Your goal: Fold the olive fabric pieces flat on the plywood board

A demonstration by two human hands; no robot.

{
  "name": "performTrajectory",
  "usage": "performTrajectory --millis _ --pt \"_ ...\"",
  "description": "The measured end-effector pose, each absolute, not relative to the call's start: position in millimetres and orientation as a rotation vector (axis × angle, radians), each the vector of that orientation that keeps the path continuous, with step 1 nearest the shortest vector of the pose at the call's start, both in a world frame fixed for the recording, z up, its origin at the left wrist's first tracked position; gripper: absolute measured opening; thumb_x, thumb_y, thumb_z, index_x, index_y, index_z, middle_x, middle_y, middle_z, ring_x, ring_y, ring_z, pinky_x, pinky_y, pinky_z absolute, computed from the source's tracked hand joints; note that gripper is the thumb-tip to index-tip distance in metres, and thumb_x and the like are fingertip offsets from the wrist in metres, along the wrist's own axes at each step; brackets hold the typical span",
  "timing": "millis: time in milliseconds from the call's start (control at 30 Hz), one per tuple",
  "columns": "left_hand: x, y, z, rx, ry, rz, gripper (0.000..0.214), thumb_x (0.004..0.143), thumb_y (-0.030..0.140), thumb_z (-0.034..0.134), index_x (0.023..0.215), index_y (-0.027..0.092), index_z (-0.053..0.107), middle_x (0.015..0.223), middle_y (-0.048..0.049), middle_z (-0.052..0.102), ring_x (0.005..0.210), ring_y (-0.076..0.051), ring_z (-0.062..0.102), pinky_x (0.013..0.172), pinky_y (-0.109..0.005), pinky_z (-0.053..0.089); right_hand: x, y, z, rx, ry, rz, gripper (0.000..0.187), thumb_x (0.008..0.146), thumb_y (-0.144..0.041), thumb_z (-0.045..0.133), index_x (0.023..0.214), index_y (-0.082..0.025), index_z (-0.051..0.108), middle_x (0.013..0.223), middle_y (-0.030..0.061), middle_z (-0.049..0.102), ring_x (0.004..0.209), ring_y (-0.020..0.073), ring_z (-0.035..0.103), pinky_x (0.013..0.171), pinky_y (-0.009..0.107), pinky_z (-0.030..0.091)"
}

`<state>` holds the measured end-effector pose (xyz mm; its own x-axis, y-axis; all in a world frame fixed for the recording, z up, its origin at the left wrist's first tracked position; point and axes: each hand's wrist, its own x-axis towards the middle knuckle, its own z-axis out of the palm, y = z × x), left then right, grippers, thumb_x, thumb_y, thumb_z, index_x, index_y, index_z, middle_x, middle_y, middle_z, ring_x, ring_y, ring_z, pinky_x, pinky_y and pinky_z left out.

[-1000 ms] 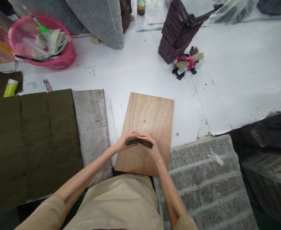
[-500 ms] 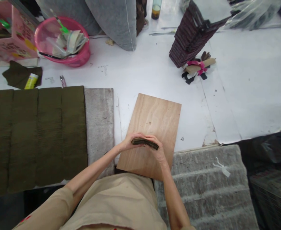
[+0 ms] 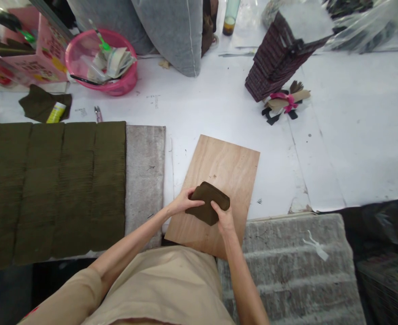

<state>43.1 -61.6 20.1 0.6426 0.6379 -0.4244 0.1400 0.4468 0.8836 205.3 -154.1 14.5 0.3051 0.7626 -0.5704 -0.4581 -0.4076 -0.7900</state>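
Note:
A small stack of dark olive fabric pieces [image 3: 208, 202] lies tilted on a plywood board [image 3: 226, 167] in front of me. My left hand [image 3: 181, 204] grips the stack's left edge with the fingers curled over it. My right hand [image 3: 223, 217] holds the stack's near right side, thumb on top. Both hands are over the near half of the board.
Rows of stacked olive pieces [image 3: 49, 189] lie on grey felt [image 3: 144, 171] at left. More grey felt [image 3: 287, 266] is at near right. Farther back are a pink basin [image 3: 104, 63], a tall maroon stack [image 3: 273, 58], a grey cushion [image 3: 175, 31], scissors [image 3: 98, 113] and a glue tube [image 3: 55, 113].
The stack was held on edge between both hands; now it is tipped over so its broad olive face shows. The view shifted slightly.

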Motion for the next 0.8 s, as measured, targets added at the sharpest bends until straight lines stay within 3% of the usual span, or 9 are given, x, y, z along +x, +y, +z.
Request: performTrajectory --millis 167,400,567,700,800 --pt "39 -75 22 0.758 0.920 0.415 0.050 0.070 0.034 0.077 0.115 0.016 0.062 0.108 -0.0065 0.069 0.095 -0.022 0.064 0.084 -0.031 0.049 188 -159 16 -1.370 0.016 1.366 0.054 0.068 -0.035 0.077 0.117 -0.019 0.062 0.114 0.0066 0.068 0.103 0.0222 0.064 0.092 0.039 0.052" --pt "38 -111 20 0.376 1.045 0.564 0.055 0.068 0.032 0.079 0.117 0.017 0.062 0.115 -0.0095 0.068 0.103 -0.023 0.064 0.094 -0.034 0.047 169 -163 14 -1.366 0.222 1.313 0.053 0.065 -0.034 0.079 0.113 -0.017 0.063 0.112 0.0066 0.069 0.099 0.0205 0.066 0.087 0.035 0.055" --pt "34 -118 12 0.454 1.216 0.546 0.055 0.063 0.034 0.081 0.111 0.013 0.064 0.107 -0.0095 0.071 0.096 -0.023 0.066 0.091 -0.035 0.050 177 -181 13 -1.615 -0.117 1.342 0.046 0.072 -0.042 0.071 0.109 -0.017 0.063 0.108 0.0078 0.070 0.093 0.0201 0.067 0.079 0.033 0.056" --pt "31 -116 9 0.537 1.300 0.509 0.056 0.060 0.036 0.082 0.107 0.013 0.065 0.104 -0.0088 0.072 0.095 -0.024 0.066 0.090 -0.037 0.050 209 -197 21 -1.928 -0.444 1.307 0.038 0.074 -0.047 0.066 0.095 -0.016 0.065 0.080 0.0055 0.071 0.070 0.0194 0.065 0.062 0.031 0.053" --pt "31 -114 10 0.567 1.308 0.500 0.057 0.059 0.037 0.082 0.108 0.014 0.065 0.104 -0.0080 0.072 0.097 -0.025 0.066 0.090 -0.037 0.050 228 -192 29 -2.102 -0.675 1.031 0.029 0.077 -0.041 0.065 0.094 -0.018 0.065 0.084 0.0048 0.067 0.075 0.0183 0.062 0.071 0.031 0.050"
